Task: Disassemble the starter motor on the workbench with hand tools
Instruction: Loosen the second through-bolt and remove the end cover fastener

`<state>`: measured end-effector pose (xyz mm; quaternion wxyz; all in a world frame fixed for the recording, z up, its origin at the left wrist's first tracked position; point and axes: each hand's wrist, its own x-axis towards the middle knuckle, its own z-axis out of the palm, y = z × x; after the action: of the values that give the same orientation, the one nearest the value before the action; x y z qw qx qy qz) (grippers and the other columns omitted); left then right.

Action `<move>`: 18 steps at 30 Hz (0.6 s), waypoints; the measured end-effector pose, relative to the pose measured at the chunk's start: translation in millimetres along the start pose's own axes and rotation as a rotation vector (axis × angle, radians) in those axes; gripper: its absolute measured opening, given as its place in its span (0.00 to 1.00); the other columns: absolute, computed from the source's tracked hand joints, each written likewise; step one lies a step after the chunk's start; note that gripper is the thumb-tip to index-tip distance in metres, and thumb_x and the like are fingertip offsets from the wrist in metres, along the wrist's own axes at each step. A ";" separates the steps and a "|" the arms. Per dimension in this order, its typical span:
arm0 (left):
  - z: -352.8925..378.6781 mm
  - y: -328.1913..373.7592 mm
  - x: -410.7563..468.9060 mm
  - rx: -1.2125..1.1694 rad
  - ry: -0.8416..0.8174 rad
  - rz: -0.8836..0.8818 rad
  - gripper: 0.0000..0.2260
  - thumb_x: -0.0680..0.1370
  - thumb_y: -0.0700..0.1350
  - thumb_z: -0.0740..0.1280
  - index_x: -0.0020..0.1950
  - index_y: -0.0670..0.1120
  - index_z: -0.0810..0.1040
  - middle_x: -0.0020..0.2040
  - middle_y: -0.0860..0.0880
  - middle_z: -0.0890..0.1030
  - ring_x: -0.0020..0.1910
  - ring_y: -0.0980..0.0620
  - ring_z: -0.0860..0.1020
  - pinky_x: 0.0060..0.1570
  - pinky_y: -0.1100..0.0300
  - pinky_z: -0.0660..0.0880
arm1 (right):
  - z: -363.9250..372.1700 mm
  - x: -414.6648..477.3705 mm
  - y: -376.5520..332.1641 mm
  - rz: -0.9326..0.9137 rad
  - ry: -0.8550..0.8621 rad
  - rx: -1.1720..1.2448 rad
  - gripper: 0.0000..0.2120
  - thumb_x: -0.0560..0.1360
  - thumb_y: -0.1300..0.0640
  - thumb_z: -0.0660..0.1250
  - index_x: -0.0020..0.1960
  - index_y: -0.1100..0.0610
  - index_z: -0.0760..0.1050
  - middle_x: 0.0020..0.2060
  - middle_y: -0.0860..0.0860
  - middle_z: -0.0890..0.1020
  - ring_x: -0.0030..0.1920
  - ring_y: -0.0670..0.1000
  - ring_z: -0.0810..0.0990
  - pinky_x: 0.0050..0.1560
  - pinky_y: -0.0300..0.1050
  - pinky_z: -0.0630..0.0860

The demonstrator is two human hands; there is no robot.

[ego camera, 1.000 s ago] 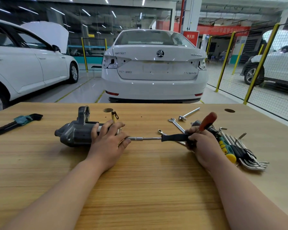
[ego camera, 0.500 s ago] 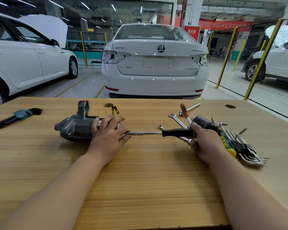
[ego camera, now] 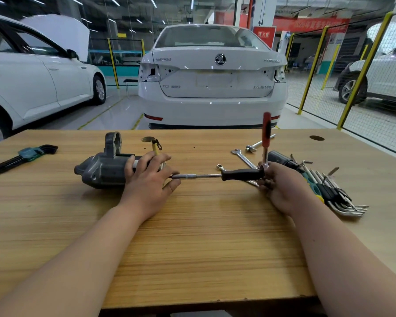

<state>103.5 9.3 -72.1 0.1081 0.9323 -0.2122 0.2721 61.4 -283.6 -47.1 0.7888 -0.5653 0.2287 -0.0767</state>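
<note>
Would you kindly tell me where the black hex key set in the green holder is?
In the head view, the black hex key set lies far left on the workbench, left of the starter motor.

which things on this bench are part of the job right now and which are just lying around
In use:
starter motor, held by the left hand
black-handled driver at its end
red-handled tool upright at the driver's handle end
right hand gripping where they meet

Lying about:
black hex key set, far left
open-end spanner
silver hex keys, right
yellow-handled tool behind the motor
</note>
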 end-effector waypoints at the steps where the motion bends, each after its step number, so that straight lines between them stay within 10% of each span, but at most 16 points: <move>1: 0.0 -0.1 -0.1 0.004 -0.006 0.002 0.18 0.77 0.62 0.52 0.59 0.61 0.76 0.71 0.58 0.65 0.72 0.53 0.50 0.69 0.49 0.37 | -0.7 -1.0 -0.3 -0.014 -0.010 0.002 0.14 0.76 0.67 0.58 0.56 0.58 0.78 0.47 0.57 0.77 0.40 0.52 0.75 0.30 0.41 0.73; 10: 0.0 0.5 -0.7 0.001 0.011 0.015 0.15 0.78 0.60 0.55 0.54 0.59 0.78 0.70 0.56 0.67 0.72 0.50 0.53 0.69 0.47 0.40 | -0.8 -9.1 -4.3 0.004 -0.025 -0.067 0.16 0.77 0.71 0.57 0.51 0.57 0.81 0.56 0.60 0.78 0.53 0.57 0.79 0.40 0.44 0.77; 18: 0.1 1.0 -1.1 -0.041 0.059 0.026 0.07 0.76 0.54 0.66 0.51 0.55 0.81 0.68 0.53 0.71 0.71 0.47 0.58 0.69 0.43 0.44 | -3.4 -4.7 -2.7 0.035 -0.031 -0.021 0.12 0.78 0.63 0.61 0.60 0.60 0.77 0.43 0.55 0.74 0.34 0.49 0.73 0.30 0.38 0.70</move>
<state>102.2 8.8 -72.7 0.1298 0.9187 -0.2265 0.2964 56.1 -285.7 -44.1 0.7875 -0.5706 0.2271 -0.0514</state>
